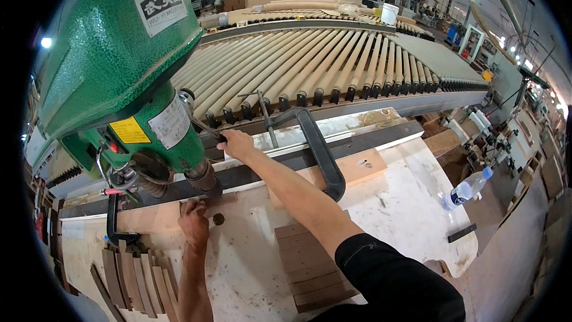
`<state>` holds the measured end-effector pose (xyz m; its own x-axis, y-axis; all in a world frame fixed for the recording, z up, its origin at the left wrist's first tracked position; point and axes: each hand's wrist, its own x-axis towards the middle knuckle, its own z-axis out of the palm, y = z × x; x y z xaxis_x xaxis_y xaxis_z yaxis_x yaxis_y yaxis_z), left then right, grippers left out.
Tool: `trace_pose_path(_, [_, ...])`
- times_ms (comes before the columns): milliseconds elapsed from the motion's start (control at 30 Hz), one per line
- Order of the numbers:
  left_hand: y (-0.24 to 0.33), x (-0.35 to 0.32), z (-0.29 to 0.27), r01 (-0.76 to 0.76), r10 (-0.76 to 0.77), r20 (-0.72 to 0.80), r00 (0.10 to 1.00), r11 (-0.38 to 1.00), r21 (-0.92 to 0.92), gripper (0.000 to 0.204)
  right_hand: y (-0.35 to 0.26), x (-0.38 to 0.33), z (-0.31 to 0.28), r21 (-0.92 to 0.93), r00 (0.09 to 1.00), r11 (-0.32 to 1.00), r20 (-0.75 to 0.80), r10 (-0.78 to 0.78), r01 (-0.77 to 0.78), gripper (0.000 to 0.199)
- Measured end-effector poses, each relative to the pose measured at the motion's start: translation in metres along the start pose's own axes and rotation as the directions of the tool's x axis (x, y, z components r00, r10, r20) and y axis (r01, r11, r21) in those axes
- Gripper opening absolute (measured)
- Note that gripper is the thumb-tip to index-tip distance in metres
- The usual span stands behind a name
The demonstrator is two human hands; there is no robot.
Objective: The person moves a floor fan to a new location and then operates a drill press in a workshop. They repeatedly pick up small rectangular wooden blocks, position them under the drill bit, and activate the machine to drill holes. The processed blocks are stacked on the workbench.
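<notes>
A green drill press [119, 48] stands at the left. My right hand [236, 145] is closed around its dark feed lever [205, 128]. Below the drill head, my left hand [193, 223] has its fingers curled at the long dark fence [268, 164]. A brown piece of wood [225, 198] shows just right of those fingers; what they grip is mostly hidden. A small round dark spot [218, 219] lies beside my left hand on the pale worktable [238, 262]. Several narrow brown strips [134, 277] lie bunched at the lower left, and brown boards [313, 262] lie side by side between my arms.
A black C-clamp [322, 149] grips the fence on the right, another clamp [112, 220] on the left. A water bottle [468, 189] and a short dark bar [462, 233] lie near the table's right edge. Behind stretches a roller conveyor [316, 62] with a white bucket [389, 14].
</notes>
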<state>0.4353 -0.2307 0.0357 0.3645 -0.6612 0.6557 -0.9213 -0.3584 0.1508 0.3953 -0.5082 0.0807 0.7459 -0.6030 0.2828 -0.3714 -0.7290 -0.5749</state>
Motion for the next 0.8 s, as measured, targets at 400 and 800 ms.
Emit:
trace_pose_path(400, [0.021,-0.009,0.009,0.261,-0.25,-0.145,0.957,0.963,0.061,0.035,-0.007,-0.017,-0.233,-0.142,0.958,0.971,-0.19,-0.215,0.19,0.04])
trace_pose_path(800, [0.033,-0.011,0.023,0.553,-0.539,-0.128,0.832,0.793,0.255,0.063,-0.024,-0.013,-0.248,-0.281,0.96,0.939,-0.14,-0.242,0.196,0.043])
